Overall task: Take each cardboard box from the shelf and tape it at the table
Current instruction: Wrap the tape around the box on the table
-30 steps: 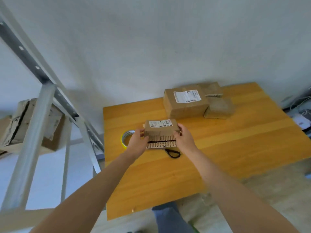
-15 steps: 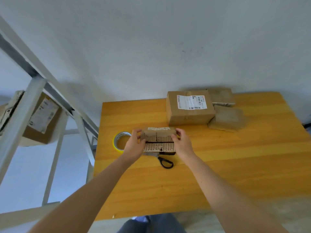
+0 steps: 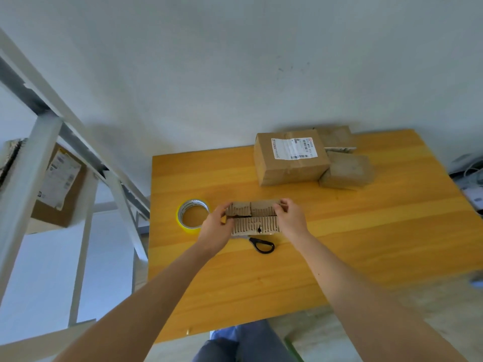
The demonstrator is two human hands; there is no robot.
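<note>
Left hand (image 3: 217, 229) and right hand (image 3: 290, 218) grip opposite ends of the small brown corrugated cardboard box (image 3: 253, 218) between them, probably pressing its flaps closed over the orange wooden table (image 3: 366, 244). The yellow tape roll (image 3: 193, 216) lies just outside the left hand.

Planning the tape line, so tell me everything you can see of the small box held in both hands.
The small cardboard box is brown, its facing side stripped to corrugated ribs, with a dark seam running across the middle and a small dark tear below it. The left hand and right hand grip its ends, holding it level over the table, hiding the blades of the scissors.
</note>
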